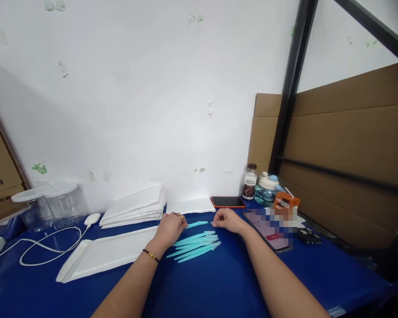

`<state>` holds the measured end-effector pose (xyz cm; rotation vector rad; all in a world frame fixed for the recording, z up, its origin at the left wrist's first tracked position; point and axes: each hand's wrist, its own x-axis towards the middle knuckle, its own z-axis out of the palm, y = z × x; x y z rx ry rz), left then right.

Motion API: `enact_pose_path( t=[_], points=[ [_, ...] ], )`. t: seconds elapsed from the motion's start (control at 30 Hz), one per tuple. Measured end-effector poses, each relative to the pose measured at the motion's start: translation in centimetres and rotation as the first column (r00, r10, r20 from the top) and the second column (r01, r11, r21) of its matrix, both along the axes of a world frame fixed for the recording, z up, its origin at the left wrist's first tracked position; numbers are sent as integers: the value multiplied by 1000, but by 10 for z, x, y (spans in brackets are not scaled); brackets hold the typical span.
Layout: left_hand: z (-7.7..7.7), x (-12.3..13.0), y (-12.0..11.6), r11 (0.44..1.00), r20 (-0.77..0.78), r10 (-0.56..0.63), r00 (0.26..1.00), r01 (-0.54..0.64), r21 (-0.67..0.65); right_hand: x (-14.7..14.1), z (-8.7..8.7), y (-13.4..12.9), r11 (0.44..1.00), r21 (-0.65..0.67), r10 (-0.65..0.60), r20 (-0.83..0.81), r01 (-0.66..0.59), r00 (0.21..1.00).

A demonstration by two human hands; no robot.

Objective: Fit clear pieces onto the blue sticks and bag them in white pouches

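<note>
My left hand (171, 229), with a dark beaded bracelet at the wrist, pinches the near end of a turquoise eyebrow razor (197, 224) that points right. Just past the razor's tip, my right hand (228, 220) has its thumb and fingers closed on a small translucent piece (212, 223), which looks like a blade cap. A gap separates that piece from the razor. Below them, several more turquoise razors (199, 245) lie fanned on the blue table (205, 291), blade ends to the right. Beside my left hand lies a white padded envelope (109, 251), partly covered by the hand.
White envelopes (132, 207) are stacked behind the left hand. A red-edged phone (228, 202) lies near the wall; another phone (268, 232) sits beside my right forearm. Bottles (250, 182) and an orange box (285, 203) stand right. Clear jars (61, 205) and a white cable (49, 242) are left.
</note>
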<state>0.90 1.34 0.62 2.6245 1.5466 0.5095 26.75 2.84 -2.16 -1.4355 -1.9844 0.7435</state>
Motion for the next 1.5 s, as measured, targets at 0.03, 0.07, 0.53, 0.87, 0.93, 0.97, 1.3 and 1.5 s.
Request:
enact_pose_path(
  t=[0.03,0.07,0.53,0.87,0.93,0.97,1.3,1.5],
  points=[
    [0,-5,2,999,-9,39,999,-39,13,5,1,1,999,11,-47,5,47,999],
    [1,-10,5,997,-14,79,997,-79,15,8,3,1,995,31,-91,14,91,996],
    [-1,6,-11,979,66,-116,991,125,-163,-23,9,-19,987,86,110,242,-134,964],
    [3,-19,8,994,-3,99,995,-99,-46,0,20,-12,980,192,-99,218,57,971],
    [3,-27,10,987,-5,153,988,-153,-57,4,22,-13,974,195,-156,224,113,962],
    [4,-29,10,985,2,162,987,-161,-57,5,23,-14,974,193,-164,227,120,960],
    [4,-4,-14,935,108,-148,983,175,-309,-26,28,-33,981,0,183,286,-191,940],
    [-7,-2,-8,935,144,-82,986,126,-331,-36,25,-34,969,101,206,169,-225,964]
  ],
)
